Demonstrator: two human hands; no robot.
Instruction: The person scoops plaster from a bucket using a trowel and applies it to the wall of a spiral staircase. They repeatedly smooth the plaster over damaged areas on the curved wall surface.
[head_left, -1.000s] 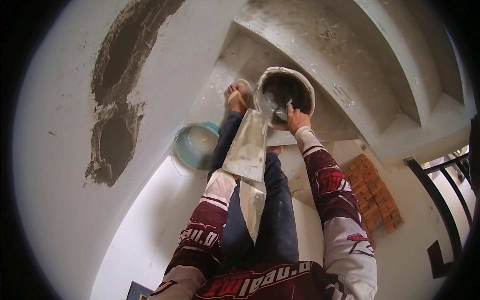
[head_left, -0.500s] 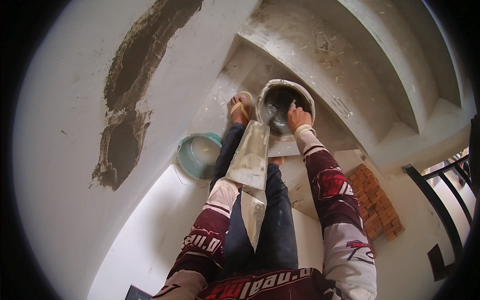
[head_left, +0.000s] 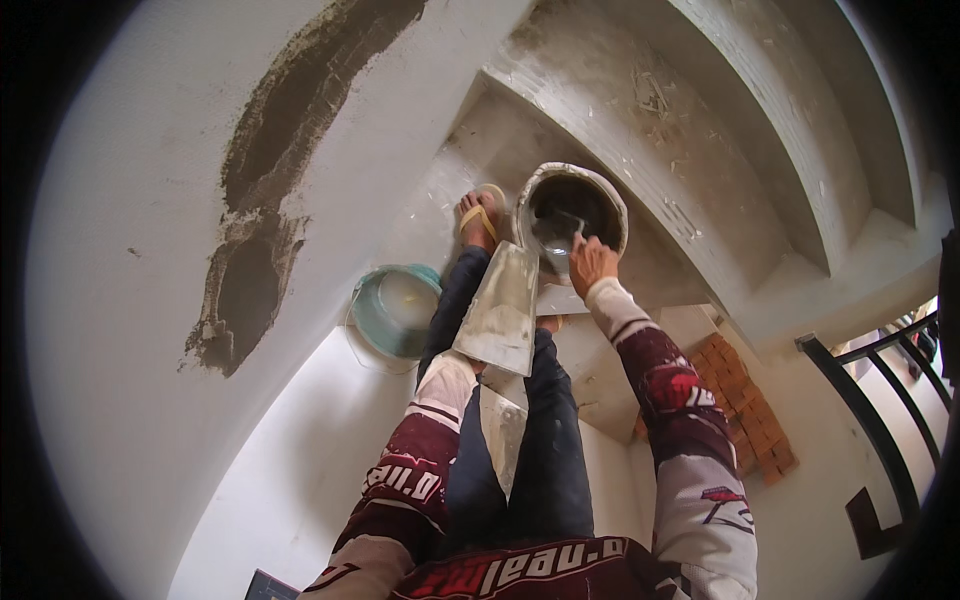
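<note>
My right hand [head_left: 594, 265] reaches over the near rim of a round bucket [head_left: 622, 205] and grips the handle of a trowel [head_left: 570, 222]. The trowel's blade is hard to make out against the dark inside of the bucket, where wet grey material shows. My left hand [head_left: 478, 366] is mostly hidden under the near end of a flat, tapered plasterer's hawk [head_left: 500, 312]. It holds the hawk between my legs, with its far end close to the bucket's left side. Pale smears coat the hawk's surface.
A teal bucket [head_left: 372, 318] with cloudy liquid stands left of my leg. Curved concrete steps [head_left: 700, 185] rise at the right. Stacked orange bricks [head_left: 745, 415] lie below, near a black railing [head_left: 870, 410]. Dark, rough patches [head_left: 262, 215] mark the white wall at left.
My right hand has drawn back slightly toward me and left at the bucket's near rim, with the trowel in it. The hawk stays nearly where it was.
</note>
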